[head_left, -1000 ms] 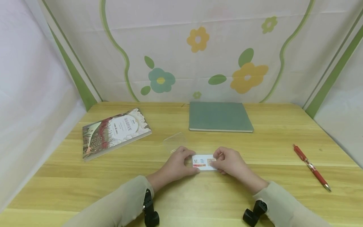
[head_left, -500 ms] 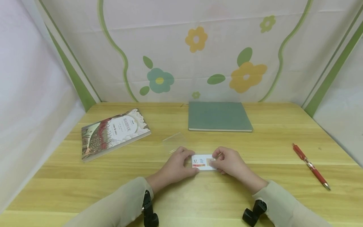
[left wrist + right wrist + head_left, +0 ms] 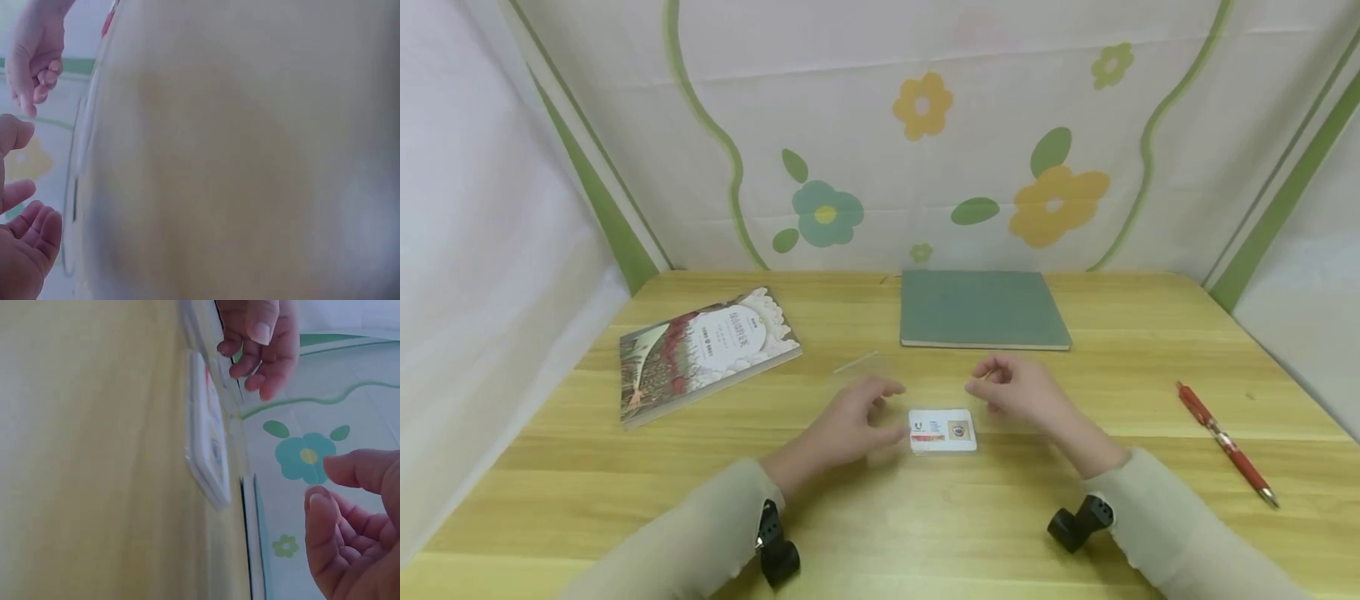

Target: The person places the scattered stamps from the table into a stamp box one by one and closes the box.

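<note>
A white card-like piece (image 3: pixel 942 430), with a small picture and print on its face, lies on the table between my hands; the right wrist view shows the white piece (image 3: pixel 209 434) edge-on as a thick, layered slab. My left hand (image 3: pixel 850 421) hovers at its left side, thumb and fingers spread, slightly blurred. Beyond its right end is my right hand (image 3: pixel 1018 390), raised off the table. In the right wrist view that right hand (image 3: pixel 359 531) has loosely bent fingers, a gap between thumb and index finger, and nothing held.
A clear plastic sheet or lid (image 3: pixel 856 362) lies behind my left hand, hard to make out. An illustrated book (image 3: pixel 707 354) is at the left, a green notebook (image 3: pixel 983 308) at the back, a red pen (image 3: pixel 1227 446) at the right. A flowered cloth (image 3: pixel 880 150) hangs behind.
Both hands have let go of the white card-like piece. My right hand has lifted up and away, and my left has drawn back to the left. The piece stays in place.
</note>
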`<action>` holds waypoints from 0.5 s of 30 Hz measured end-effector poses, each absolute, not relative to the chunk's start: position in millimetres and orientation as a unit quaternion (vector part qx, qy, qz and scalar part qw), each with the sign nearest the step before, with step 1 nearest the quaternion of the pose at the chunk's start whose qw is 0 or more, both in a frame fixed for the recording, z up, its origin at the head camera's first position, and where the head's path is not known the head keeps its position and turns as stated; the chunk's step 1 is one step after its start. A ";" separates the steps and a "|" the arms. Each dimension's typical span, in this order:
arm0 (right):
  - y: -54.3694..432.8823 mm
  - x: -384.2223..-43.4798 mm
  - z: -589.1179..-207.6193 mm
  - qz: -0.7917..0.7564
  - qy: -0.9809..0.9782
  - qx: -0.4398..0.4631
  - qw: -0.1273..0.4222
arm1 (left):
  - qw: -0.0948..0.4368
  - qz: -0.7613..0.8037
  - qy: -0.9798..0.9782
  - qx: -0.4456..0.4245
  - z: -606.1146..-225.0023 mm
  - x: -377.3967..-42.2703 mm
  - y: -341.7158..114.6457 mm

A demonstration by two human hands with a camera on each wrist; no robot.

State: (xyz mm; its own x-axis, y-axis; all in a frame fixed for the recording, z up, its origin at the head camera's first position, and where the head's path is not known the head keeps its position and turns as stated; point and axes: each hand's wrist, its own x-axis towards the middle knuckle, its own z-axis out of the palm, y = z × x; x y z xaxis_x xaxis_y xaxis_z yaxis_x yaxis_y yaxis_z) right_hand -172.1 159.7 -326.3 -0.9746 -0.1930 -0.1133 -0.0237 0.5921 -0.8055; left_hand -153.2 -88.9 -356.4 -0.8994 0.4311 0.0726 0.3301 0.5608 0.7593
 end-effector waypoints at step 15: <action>137.3 -225.4 -320.2 -0.410 0.880 -0.176 0.164 | 0.001 0.413 0.904 0.108 -350.5 -169.3 -139.4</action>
